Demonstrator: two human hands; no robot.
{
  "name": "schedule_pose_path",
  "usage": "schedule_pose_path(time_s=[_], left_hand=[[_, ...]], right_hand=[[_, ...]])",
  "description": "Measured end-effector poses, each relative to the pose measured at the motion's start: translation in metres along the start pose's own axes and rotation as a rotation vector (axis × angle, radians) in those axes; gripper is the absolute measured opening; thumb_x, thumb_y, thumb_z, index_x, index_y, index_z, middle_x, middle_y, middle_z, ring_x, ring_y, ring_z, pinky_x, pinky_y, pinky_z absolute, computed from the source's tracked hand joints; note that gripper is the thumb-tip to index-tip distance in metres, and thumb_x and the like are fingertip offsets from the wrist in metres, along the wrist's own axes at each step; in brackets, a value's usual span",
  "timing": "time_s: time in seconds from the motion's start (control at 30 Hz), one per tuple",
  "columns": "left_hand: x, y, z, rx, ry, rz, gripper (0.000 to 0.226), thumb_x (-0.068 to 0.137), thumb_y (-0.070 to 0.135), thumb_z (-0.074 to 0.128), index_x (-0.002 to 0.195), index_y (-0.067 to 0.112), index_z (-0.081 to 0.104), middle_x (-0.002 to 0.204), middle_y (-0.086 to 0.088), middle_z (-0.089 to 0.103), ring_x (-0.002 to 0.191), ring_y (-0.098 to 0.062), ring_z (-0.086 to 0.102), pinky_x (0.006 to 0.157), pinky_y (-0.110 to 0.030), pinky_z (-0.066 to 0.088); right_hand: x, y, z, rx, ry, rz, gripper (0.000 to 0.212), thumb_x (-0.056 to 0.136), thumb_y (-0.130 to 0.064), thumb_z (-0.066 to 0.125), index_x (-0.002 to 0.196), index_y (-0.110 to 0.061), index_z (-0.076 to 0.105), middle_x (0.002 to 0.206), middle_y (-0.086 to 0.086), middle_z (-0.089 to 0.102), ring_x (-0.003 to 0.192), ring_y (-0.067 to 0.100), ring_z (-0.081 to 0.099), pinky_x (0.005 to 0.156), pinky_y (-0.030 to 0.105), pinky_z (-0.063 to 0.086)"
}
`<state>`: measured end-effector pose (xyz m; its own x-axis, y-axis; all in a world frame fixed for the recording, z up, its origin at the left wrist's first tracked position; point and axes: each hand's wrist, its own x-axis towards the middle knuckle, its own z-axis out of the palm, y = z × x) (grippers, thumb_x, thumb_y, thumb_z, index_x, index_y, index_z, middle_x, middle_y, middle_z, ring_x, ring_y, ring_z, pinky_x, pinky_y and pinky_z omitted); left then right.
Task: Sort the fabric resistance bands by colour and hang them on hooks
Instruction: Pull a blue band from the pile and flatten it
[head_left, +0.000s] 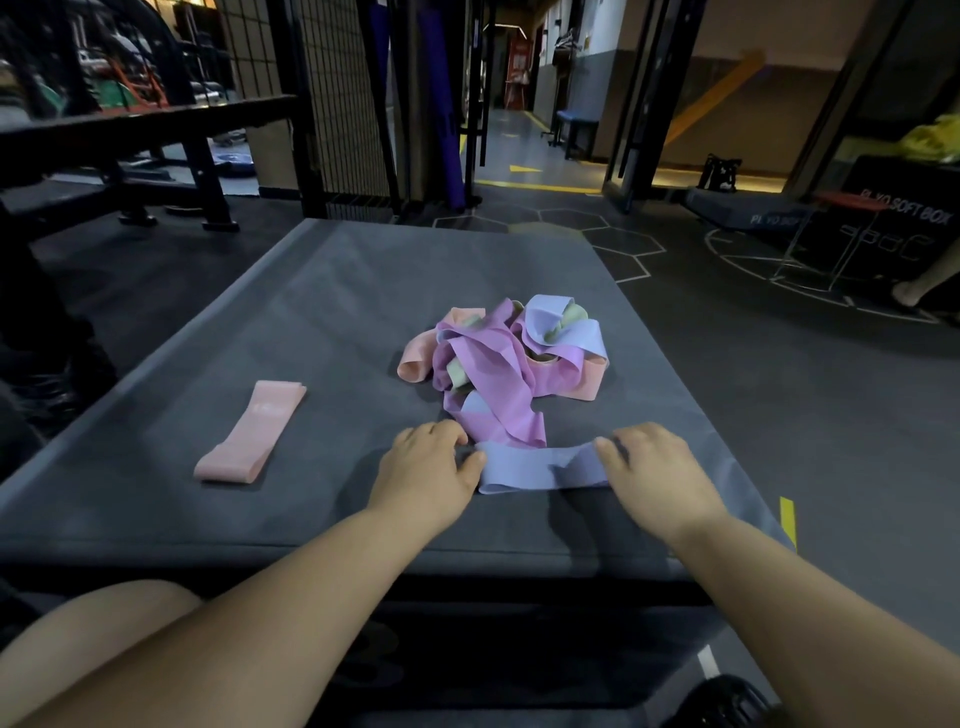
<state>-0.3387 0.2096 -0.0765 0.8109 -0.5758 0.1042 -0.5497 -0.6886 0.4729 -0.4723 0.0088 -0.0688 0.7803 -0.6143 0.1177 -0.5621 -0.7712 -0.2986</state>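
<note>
A lavender-blue fabric band (540, 467) lies flat across the near part of a grey padded box top (322, 312). My left hand (428, 467) pinches its left end and my right hand (654, 467) presses on its right end. Just behind it sits a tangled heap of bands (509, 353) in purple, peach, pale green and lavender-blue. One pink band (252, 432) lies flat and alone to the left. No hooks are in view.
A black wire grid panel (343, 93) and black rack bars (145, 124) stand behind the box at left. Black plyo soft boxes (883, 218) sit at right, with someone's foot (914, 291) beside them. My knee (104, 634) shows at lower left.
</note>
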Motion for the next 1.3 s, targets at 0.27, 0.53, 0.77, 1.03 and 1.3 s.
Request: schedule_pose_path(time_s=[0.27,0.53,0.77,1.03,1.3], left_hand=[[0.004,0.002,0.001,-0.020,-0.029,-0.020,0.017,0.090,0.041,0.054,0.089,0.025,0.061,0.100,0.004,0.056,0.106,-0.023,0.049,0.087,-0.036,0.046],[0.007,0.004,-0.003,-0.197,-0.069,-0.088,0.012,0.082,0.030,0.061,0.079,0.029,0.049,0.089,0.013,0.065,0.086,-0.015,0.060,0.070,-0.030,0.047],[0.007,0.005,-0.015,-0.493,-0.106,-0.147,0.026,0.081,0.018,0.062,0.101,0.027,0.048,0.080,0.006,0.068,0.062,-0.010,0.053,0.057,-0.025,0.038],[-0.003,-0.013,-0.032,-0.629,-0.162,-0.209,0.016,0.077,0.013,0.063,0.092,0.019,0.066,0.072,0.004,0.069,0.063,-0.009,0.060,0.059,-0.022,0.043],[-0.021,-0.048,-0.055,-0.628,-0.170,-0.260,0.008,0.075,0.010,0.060,0.077,0.018,0.061,0.060,0.005,0.064,0.061,-0.012,0.056,0.059,-0.023,0.042]], right_hand=[[0.003,-0.008,-0.008,0.029,-0.111,0.193,0.035,0.088,-0.039,0.054,0.069,-0.011,0.063,0.088,0.010,0.062,0.089,0.034,0.058,0.071,0.033,0.046],[0.011,-0.010,-0.012,0.316,-0.165,0.297,0.014,0.079,-0.020,0.062,0.067,-0.013,0.057,0.065,0.002,0.054,0.063,0.022,0.047,0.057,0.029,0.036],[0.012,-0.014,-0.013,0.720,-0.175,0.325,0.014,0.086,-0.014,0.065,0.075,-0.011,0.057,0.070,0.006,0.060,0.057,0.013,0.062,0.047,0.019,0.037],[0.014,-0.041,-0.016,1.009,-0.165,0.313,0.012,0.090,-0.011,0.064,0.080,-0.014,0.058,0.062,0.002,0.060,0.048,0.007,0.053,0.042,0.016,0.033],[0.017,-0.086,-0.004,1.119,-0.222,0.262,0.013,0.089,-0.007,0.067,0.078,-0.014,0.065,0.067,0.003,0.063,0.051,0.009,0.053,0.045,0.016,0.036]])
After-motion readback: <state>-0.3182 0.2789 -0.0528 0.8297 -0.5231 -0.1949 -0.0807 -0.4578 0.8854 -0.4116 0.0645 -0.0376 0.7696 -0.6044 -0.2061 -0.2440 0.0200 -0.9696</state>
